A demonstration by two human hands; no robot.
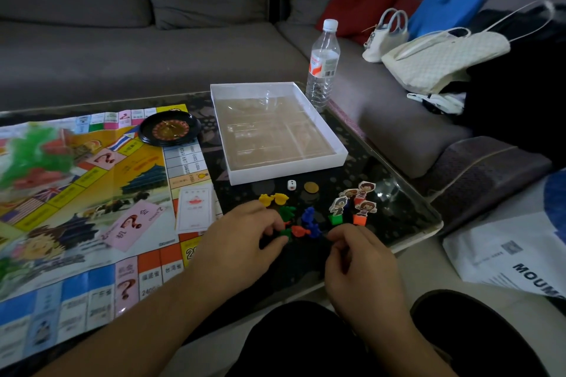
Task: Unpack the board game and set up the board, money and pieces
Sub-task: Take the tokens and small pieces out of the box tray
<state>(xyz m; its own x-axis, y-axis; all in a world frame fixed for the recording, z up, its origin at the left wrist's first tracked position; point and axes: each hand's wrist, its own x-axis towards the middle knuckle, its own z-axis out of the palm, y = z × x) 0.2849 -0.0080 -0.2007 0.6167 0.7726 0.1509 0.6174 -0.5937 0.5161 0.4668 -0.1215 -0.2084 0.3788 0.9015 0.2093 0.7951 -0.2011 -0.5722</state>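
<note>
My left hand [245, 234] pinched a green piece [286, 233] — light, hard plastic, slippery; my right hand [356, 249] curled just beside it, contents hidden — couldn't tell.

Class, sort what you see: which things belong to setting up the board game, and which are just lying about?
Belong: game board, roulette wheel, box tray, die, plastic pieces, character standees.
Lying about: water bottle, handbags, blue bag.

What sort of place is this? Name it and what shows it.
Most likely a home living room: a grey sofa wraps round a low glass-topped coffee table, and handbags and a blue tote bag lie on the cushions.
</note>
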